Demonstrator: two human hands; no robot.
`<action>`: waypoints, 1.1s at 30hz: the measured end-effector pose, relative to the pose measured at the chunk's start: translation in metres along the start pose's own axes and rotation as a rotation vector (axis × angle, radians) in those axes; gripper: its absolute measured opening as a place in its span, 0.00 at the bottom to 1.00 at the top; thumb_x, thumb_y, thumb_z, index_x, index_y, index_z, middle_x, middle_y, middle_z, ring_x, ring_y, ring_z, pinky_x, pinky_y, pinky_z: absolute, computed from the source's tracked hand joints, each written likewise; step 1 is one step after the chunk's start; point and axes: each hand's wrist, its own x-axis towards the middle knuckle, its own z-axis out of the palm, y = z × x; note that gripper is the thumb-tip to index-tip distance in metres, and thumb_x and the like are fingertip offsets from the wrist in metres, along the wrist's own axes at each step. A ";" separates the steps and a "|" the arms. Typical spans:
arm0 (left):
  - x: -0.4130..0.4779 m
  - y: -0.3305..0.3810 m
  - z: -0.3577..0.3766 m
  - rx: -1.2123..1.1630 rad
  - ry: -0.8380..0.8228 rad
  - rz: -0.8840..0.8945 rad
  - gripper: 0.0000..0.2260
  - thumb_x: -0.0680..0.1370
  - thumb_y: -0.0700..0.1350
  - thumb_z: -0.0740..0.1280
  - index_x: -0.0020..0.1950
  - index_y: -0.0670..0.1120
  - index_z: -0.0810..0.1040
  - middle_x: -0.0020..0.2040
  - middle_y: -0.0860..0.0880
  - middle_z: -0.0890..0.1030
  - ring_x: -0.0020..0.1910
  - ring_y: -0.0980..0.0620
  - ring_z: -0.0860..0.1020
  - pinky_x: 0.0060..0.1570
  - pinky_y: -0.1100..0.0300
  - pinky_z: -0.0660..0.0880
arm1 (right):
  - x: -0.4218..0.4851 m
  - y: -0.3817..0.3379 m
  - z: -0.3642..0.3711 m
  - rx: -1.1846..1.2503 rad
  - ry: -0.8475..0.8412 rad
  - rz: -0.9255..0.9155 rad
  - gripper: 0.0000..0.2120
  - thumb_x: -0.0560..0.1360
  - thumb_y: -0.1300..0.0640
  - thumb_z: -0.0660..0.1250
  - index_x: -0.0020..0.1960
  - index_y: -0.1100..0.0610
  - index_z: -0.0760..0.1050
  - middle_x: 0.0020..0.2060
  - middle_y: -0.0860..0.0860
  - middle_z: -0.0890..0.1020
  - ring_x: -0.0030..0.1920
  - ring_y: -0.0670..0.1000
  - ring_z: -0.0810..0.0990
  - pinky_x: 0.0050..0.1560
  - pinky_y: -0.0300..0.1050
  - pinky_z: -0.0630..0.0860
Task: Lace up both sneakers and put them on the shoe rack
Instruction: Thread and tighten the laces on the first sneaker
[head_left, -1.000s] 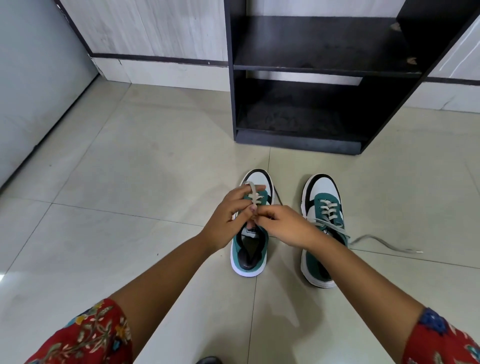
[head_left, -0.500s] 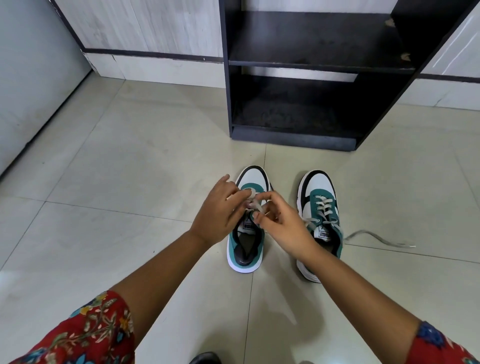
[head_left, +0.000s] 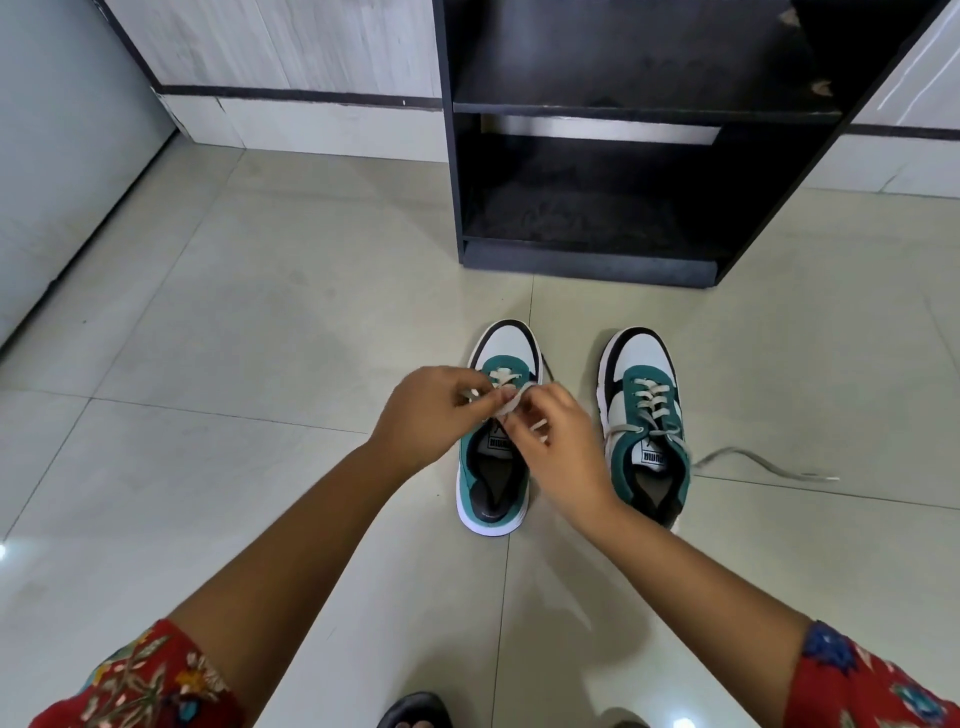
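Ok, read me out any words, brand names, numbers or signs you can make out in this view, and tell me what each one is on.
"PUMA": white tongue label of the teal, white and black sneaker on the right; it appears upside down.
"PUMA", partly covered by the right hand: white tongue label of the matching teal sneaker on the left.
Black wooden shoe rack, tiled floor and red floral sleeves: no text visible.

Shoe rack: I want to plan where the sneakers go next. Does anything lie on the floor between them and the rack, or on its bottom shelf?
Nothing visible does. The floor between the sneakers and the shoe rack is bare tile, and the bottom shelf looks empty.
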 end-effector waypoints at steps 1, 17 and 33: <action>0.000 0.001 -0.001 -0.004 0.075 -0.010 0.14 0.73 0.58 0.66 0.36 0.50 0.78 0.27 0.51 0.77 0.27 0.53 0.73 0.31 0.58 0.67 | 0.004 0.001 -0.003 0.025 0.016 0.034 0.05 0.75 0.55 0.66 0.47 0.57 0.77 0.46 0.50 0.75 0.44 0.45 0.77 0.46 0.42 0.76; -0.002 -0.049 -0.011 -0.023 0.546 -0.343 0.19 0.70 0.47 0.66 0.27 0.46 0.58 0.23 0.48 0.60 0.27 0.48 0.58 0.30 0.58 0.57 | 0.019 0.015 -0.064 0.122 0.306 0.264 0.15 0.72 0.63 0.63 0.30 0.56 0.62 0.21 0.47 0.64 0.22 0.48 0.61 0.29 0.44 0.63; -0.015 -0.065 0.029 0.181 0.065 0.115 0.17 0.76 0.42 0.60 0.64 0.47 0.74 0.62 0.48 0.78 0.60 0.48 0.75 0.60 0.56 0.70 | 0.010 0.018 -0.019 -0.577 -0.208 -0.011 0.16 0.74 0.42 0.61 0.53 0.51 0.77 0.51 0.49 0.80 0.53 0.52 0.77 0.48 0.47 0.74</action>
